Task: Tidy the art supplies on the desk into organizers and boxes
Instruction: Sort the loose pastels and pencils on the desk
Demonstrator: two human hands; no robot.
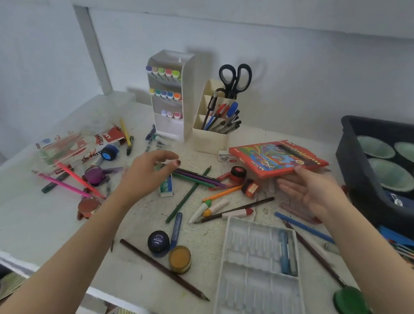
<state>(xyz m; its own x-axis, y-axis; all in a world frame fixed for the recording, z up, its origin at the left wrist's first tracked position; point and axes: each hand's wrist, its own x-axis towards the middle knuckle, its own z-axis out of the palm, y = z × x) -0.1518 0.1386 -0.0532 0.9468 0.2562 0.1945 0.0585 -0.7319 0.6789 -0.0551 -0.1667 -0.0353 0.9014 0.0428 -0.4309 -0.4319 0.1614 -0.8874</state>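
White desk, its surface crackled and matt, strewn with loose art supplies. At the right edge stands a dark, smooth-walled plastic bin holding pale green round dishes. Near the front right lies a white moulded plastic tray, ribbed into narrow slots, with two bluish sticks in its upper right corner. At the back stand a tall, tiered white marker organizer, its rows showing coloured caps, and beside it a cream stepped pen holder carrying pens and black-handled scissors.

The red pencil box, flat, rectangular and glossy with a multicoloured print and a window onto a row of pencils, is held tilted above the desk just right of the pen holder. The right hand grips its near edge, thumb on top and fingers beneath. The left hand hovers with loosely curved fingers, holding nothing, over a bundle of coloured pencils.

Smaller items: a round dark paint pot touching a yellow one, and a white eraser.
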